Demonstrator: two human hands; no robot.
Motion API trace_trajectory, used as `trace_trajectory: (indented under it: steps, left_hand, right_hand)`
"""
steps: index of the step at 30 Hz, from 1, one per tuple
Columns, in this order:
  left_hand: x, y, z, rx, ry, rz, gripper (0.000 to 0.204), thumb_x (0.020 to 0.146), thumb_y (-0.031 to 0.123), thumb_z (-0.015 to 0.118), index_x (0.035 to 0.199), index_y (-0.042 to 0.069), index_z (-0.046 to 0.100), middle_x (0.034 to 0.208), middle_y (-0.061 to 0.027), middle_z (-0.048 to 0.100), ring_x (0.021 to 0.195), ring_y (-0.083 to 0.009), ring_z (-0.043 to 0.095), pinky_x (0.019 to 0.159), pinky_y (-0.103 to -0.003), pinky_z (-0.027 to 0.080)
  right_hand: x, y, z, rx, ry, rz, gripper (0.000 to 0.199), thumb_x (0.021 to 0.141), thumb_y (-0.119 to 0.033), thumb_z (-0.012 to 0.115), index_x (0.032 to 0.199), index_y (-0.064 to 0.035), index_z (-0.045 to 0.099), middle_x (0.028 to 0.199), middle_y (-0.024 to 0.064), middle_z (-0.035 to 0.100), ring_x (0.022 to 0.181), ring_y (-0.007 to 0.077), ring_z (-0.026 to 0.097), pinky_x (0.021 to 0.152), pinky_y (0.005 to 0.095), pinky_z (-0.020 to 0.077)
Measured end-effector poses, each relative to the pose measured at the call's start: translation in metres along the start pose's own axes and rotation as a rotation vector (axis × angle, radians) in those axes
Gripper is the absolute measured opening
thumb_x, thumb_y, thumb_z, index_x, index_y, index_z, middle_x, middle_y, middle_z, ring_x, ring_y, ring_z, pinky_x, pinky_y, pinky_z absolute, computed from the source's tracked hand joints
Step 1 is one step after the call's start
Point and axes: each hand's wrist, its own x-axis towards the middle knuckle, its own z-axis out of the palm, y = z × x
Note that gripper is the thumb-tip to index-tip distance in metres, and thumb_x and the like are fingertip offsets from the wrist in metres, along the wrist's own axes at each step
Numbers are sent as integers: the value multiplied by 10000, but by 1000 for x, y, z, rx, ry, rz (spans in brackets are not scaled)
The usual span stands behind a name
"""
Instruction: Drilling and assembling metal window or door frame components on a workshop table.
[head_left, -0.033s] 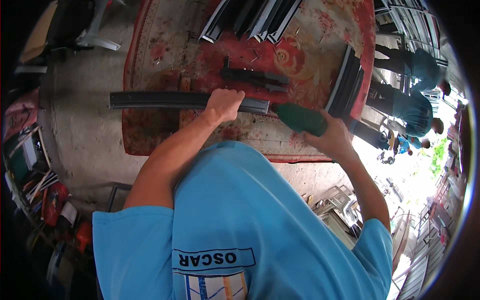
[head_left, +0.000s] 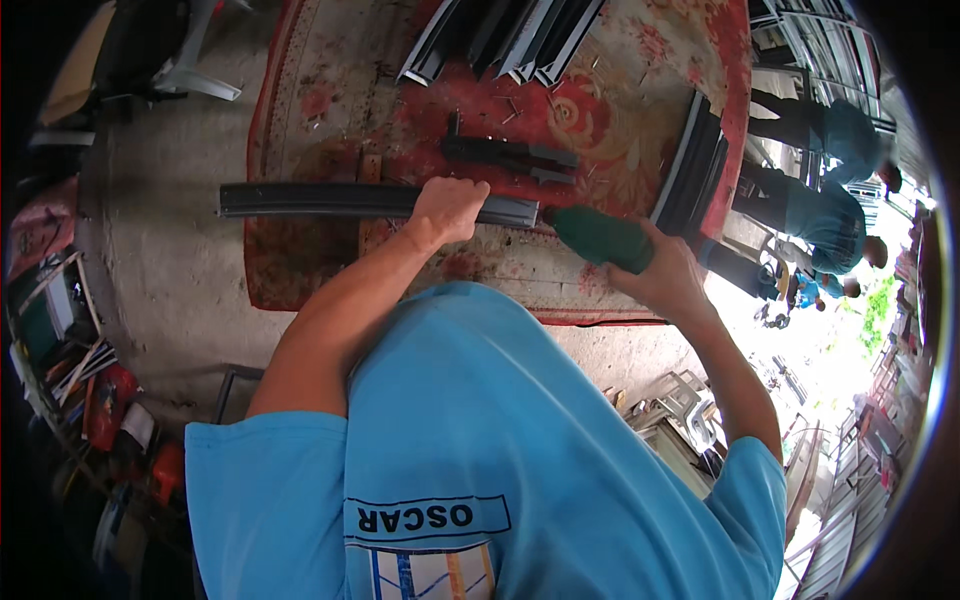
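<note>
Neither the left hand (head_left: 450,208) nor the right hand (head_left: 662,275) is showing any visible shift since the earlier frame. Just beyond the left hand, a black tool (head_left: 500,154) is lying on the red patterned cloth (head_left: 640,130); farther beyond, dark bars (head_left: 495,40) are lying side by side, and a second stack (head_left: 692,165) is resting just beyond the right hand. The left hand is closing in a fist over the dark profile (head_left: 320,200); the right is wrapping round the rear of a green power tool (head_left: 600,238). Under the left fist, the profile is running left to right, its longer part reaching leftward past the cloth, its short end pointing toward the green power tool.
</note>
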Motion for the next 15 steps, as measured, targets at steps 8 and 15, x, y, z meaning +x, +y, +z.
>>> trace_trajectory:
  steps: [8, 15]
  left_hand:
    - [1, -3, 4, 12, 40, 9, 324, 761, 145, 712, 1073, 81, 654, 923, -129, 731, 898, -365, 728, 780, -499, 578]
    - [-4, -3, 6, 8, 60, 4, 372, 726, 156, 745, 1082, 89, 659, 929, -132, 731, 898, -372, 727, 782, -512, 579]
  right_hand:
    - [11, 14, 9, -201, 25, -298, 768, 692, -380, 814, 1393, -126, 629, 871, 192, 754, 853, 383, 754, 806, 466, 600]
    - [37, -12, -14, -176, -99, -202, 709, 709, -396, 813, 1330, -83, 673, 904, 218, 755, 872, 335, 762, 812, 434, 595]
